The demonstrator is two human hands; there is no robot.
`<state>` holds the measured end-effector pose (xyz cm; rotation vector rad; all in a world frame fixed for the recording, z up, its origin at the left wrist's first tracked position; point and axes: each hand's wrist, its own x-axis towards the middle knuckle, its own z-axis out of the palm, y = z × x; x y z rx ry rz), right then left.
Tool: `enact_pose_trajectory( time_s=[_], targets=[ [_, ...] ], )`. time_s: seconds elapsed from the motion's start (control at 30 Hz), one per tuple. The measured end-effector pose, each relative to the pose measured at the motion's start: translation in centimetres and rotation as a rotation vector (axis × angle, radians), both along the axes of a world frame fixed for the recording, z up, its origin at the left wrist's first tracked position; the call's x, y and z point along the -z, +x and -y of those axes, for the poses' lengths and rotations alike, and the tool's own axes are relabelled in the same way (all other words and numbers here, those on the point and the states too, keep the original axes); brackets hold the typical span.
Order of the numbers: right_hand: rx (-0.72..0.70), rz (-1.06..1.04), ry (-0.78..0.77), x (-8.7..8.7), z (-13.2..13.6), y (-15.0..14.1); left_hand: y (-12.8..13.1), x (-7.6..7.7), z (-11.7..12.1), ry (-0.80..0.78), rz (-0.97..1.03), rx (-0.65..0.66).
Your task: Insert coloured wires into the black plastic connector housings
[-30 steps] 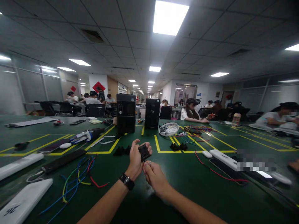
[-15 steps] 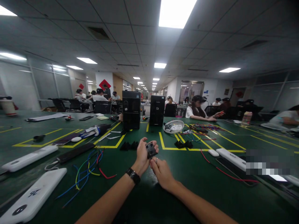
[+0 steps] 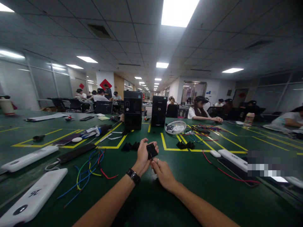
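Observation:
Above the green table [image 3: 189,186], my left hand [image 3: 143,155] grips a small black square part [image 3: 151,150] between thumb and fingers; a black watch sits on that wrist. My right hand [image 3: 163,172] is just below and to the right of the part, fingers curled and pinched at its lower edge, with a ring on one finger. What the right fingertips pinch is too small to make out. Loose coloured wires [image 3: 88,168] lie to the left of my left forearm.
White flat cases [image 3: 35,195] lie at the left, another white case [image 3: 233,159] and a red wire [image 3: 227,176] at the right. Two black tower boxes [image 3: 133,109] and a white basket [image 3: 176,127] stand farther back. Small black parts [image 3: 130,146] lie ahead. Other people sit at the far edges.
The view swung slightly to the left over the second. My left hand turned the black part, so its dotted face no longer shows. My right hand stays pinched beneath it.

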<state>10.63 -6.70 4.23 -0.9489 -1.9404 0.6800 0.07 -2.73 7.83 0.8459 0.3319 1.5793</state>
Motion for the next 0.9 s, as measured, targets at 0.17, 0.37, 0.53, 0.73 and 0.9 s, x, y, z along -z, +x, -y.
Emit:
enact_pose_trajectory(
  time_s=[0.17, 0.37, 0.53, 0.73, 0.9],
  targets=[
    [-0.029, -0.088, -0.117, -0.9, 0.3, -0.1, -0.4, -0.5, 0.2, 0.058, -0.095, -0.062],
    [-0.124, -0.299, -0.319, -1.2, 0.3, -0.6, -0.8, -1.0, 0.4, 0.114, -0.151, -0.047],
    [-0.136, -0.236, -0.329, -1.0, 0.5, -0.6, -1.5, -1.0, 0.5, 0.156, -0.175, 0.066],
    [-0.101, -0.189, -0.345, -1.6, 0.4, -0.6, -1.9, -0.7, 0.0, 0.297, -0.42, -0.22],
    [-0.018, -0.186, -0.342, -2.1, 0.0, -0.6, -1.5, -1.3, -0.2, 0.374, -0.429, -0.393]
  ],
)
